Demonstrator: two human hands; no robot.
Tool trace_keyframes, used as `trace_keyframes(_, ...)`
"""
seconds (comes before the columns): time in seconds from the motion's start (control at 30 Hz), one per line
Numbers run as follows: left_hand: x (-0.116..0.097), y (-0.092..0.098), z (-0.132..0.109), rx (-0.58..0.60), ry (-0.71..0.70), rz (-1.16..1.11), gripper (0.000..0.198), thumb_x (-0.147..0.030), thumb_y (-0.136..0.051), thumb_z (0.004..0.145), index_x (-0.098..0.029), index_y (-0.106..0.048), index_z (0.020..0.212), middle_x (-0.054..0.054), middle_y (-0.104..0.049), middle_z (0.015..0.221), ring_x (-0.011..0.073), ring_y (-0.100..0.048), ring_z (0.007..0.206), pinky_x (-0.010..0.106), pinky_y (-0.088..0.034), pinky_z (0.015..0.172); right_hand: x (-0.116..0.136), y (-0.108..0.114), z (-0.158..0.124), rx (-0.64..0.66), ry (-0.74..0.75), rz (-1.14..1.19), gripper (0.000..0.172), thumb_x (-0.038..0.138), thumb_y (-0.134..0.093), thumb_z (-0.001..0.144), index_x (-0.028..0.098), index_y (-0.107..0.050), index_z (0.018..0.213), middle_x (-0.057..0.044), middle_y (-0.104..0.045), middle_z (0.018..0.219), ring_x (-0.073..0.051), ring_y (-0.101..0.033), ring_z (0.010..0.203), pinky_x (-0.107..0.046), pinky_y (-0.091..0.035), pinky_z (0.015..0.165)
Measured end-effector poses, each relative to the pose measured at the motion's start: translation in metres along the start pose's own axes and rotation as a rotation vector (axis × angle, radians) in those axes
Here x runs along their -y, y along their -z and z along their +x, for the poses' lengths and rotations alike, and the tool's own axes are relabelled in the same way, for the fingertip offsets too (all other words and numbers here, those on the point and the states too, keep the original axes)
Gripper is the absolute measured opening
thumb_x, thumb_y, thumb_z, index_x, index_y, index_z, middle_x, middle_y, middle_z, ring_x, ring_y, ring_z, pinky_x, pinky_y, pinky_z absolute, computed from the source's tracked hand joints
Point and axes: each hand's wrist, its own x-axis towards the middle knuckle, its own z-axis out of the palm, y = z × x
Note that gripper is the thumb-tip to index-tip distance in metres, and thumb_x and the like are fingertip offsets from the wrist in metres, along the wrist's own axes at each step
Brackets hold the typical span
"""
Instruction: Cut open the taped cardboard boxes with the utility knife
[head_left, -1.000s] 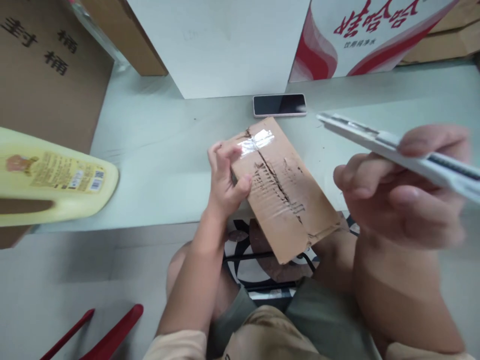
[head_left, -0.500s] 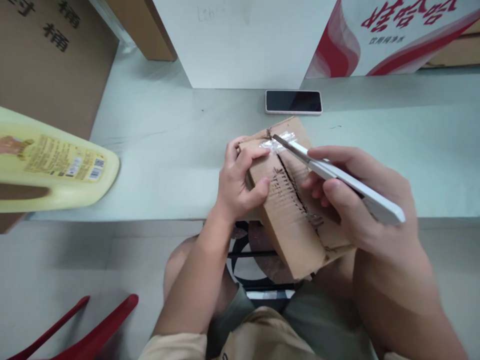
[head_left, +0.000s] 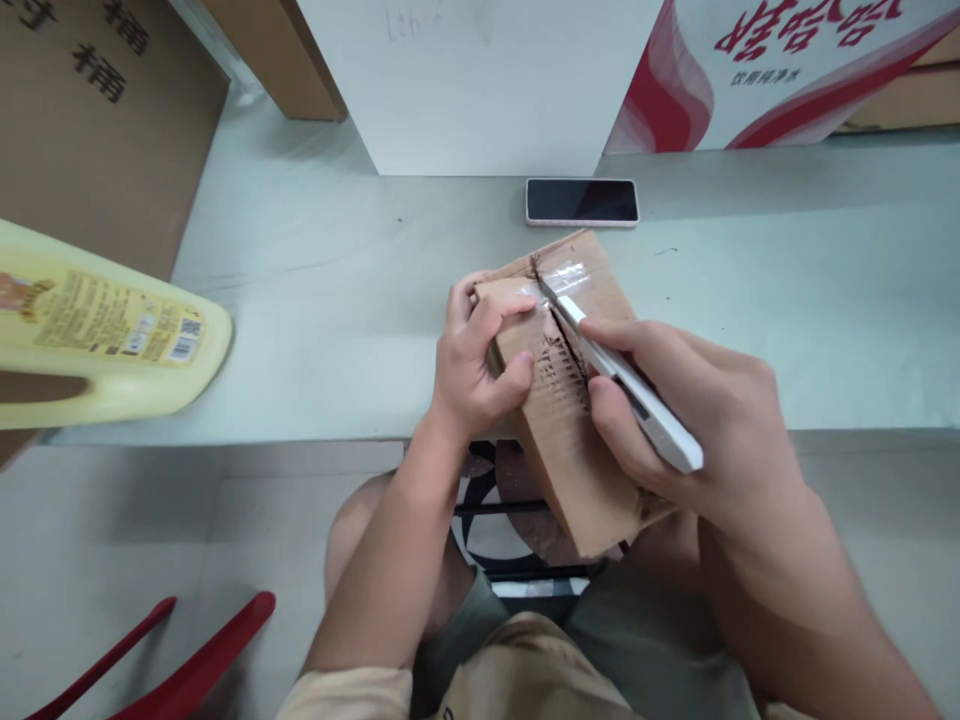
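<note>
A brown cardboard box (head_left: 570, 470) lies tilted across the front edge of the table, its near end out over my lap. Clear tape (head_left: 562, 280) crosses its far end, and a dark, ragged seam runs along the top. My left hand (head_left: 484, 350) grips the box's left far corner, thumb and index finger on top. In my right hand (head_left: 682, 400) is a white utility knife (head_left: 641, 395). Its blade points away from me and to the left, with the tip at the seam by the tape. My right fingers hide part of the box's right side.
Behind the box a phone (head_left: 582, 202) lies on the table (head_left: 337, 300). A white carton (head_left: 480, 90) and a red-and-white carton (head_left: 697, 90) stand farther back. A yellow jug (head_left: 150, 340) and a large brown carton (head_left: 97, 150) are at left, red chair parts (head_left: 202, 650) below.
My right hand has moved left and slightly down with the utility knife, bringing the blade to the seam at a steeper angle. My left hand keeps its hold on the box.
</note>
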Motion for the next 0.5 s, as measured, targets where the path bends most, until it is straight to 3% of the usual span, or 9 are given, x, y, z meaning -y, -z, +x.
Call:
trace_keyframes(0.3, 0.0, -0.003, 0.0, -0.019, 0.006, -0.004, 0.046, -0.063, -0.047, 0.097, -0.028, -0.064, 0.121, 0.01, -0.067, 0.121, 0.032, -0.059, 0.122, 0.056, -0.051, 0.106, 0.002, 0.0, -0.004, -0.076, -0.012, -0.002, 0.019, 0.02, -0.056, 0.089, 0.025, -0.069, 0.1, -0.001, -0.072, 0.075, -0.016, -0.064, 0.06, -0.029, -0.05, 0.055)
trace_keyframes(0.5, 0.004, -0.006, -0.002, -0.011, 0.044, 0.0, 0.047, -0.065, -0.044, 0.097, -0.033, -0.062, 0.125, 0.009, -0.066, 0.123, 0.0341, -0.054, 0.129, 0.061, -0.044, 0.113, 0.007, 0.008, -0.021, -0.261, -0.114, 0.129, 0.017, 0.03, -0.06, 0.089, 0.031, -0.075, 0.096, -0.001, -0.066, 0.064, -0.018, -0.055, 0.049, -0.035, -0.048, 0.048)
